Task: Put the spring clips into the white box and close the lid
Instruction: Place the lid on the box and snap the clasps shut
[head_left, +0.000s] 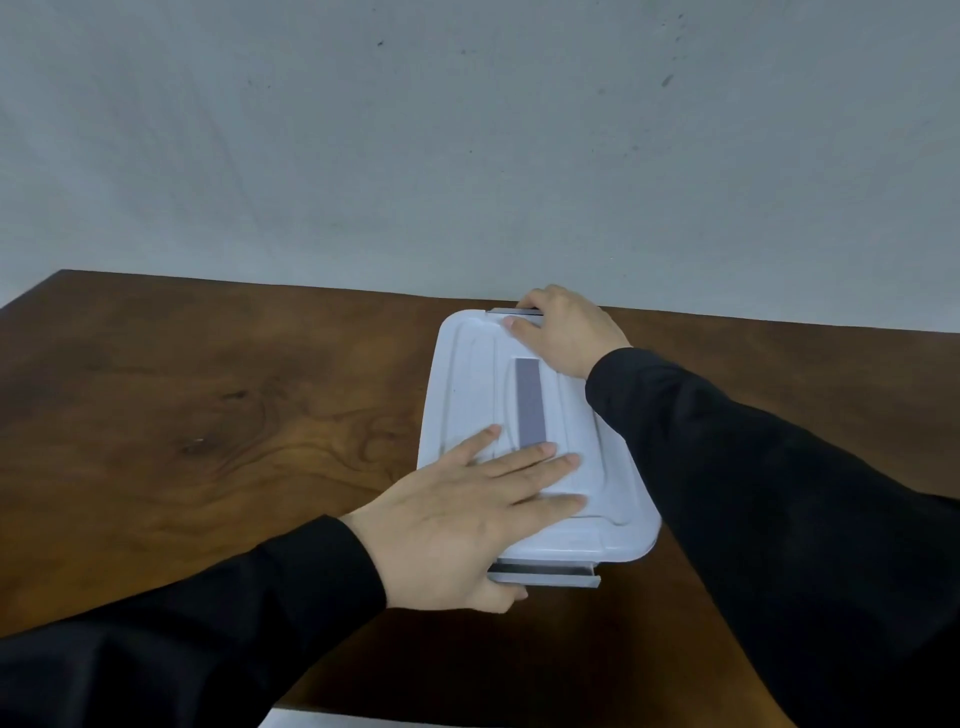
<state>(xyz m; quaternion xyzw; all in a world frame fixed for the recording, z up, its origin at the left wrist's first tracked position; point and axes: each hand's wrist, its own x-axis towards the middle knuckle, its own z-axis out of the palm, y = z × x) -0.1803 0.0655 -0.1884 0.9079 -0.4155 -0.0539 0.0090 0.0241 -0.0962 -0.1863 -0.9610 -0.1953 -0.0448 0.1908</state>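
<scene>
The white box (467, 384) lies lengthwise on the wooden table, its lid down on top with a grey strip (530, 400) along the middle. My left hand (467, 519) presses flat on the near part of the lid, fingers spread, thumb by the near grey latch (545, 574). My right hand (563, 330) curls over the far end of the box, fingers around the far grey latch (511, 312). No spring clips are visible; the inside of the box is hidden by the lid.
The dark wooden table (208, 415) stretches wide to the left of the box. Its far edge meets a grey wall (467, 156) just behind the box. A pale surface (322, 719) shows below the table's near edge.
</scene>
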